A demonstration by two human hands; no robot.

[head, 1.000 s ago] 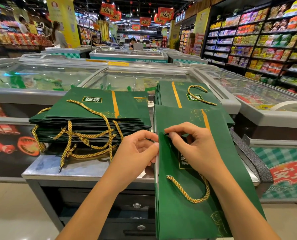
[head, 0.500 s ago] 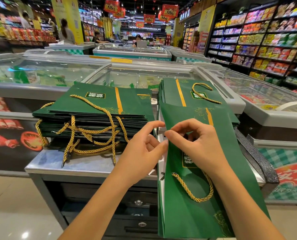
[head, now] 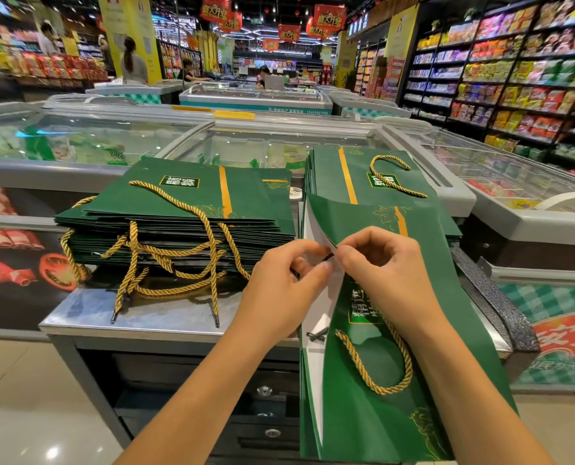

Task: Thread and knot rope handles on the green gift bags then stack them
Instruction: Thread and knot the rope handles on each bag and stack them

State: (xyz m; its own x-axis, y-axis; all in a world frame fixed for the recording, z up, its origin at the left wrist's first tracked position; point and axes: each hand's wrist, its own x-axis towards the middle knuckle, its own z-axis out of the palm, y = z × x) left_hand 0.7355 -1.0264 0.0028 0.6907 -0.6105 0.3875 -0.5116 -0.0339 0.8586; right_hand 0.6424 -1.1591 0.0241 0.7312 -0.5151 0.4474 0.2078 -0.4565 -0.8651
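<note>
Our left hand [head: 279, 283] pinches the dark rope tip [head: 327, 257]. Our right hand [head: 386, 270] pinches the green bag [head: 363, 417] at its edge, right beside it.

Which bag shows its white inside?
Near bag, held by right hand while left hand pinches a rope tip; its panel is peeled back. Left stack and back stack lie closed.

worktop [head: 78, 313]: steel, drawers [head: 266, 391] beneath | freezers [head: 272, 142]: glass-lidded, behind | shelves [head: 514, 82]: packaged snacks, right | banners [head: 329, 16]: red, overhead | shoppers [head: 133, 63]: far left
</note>
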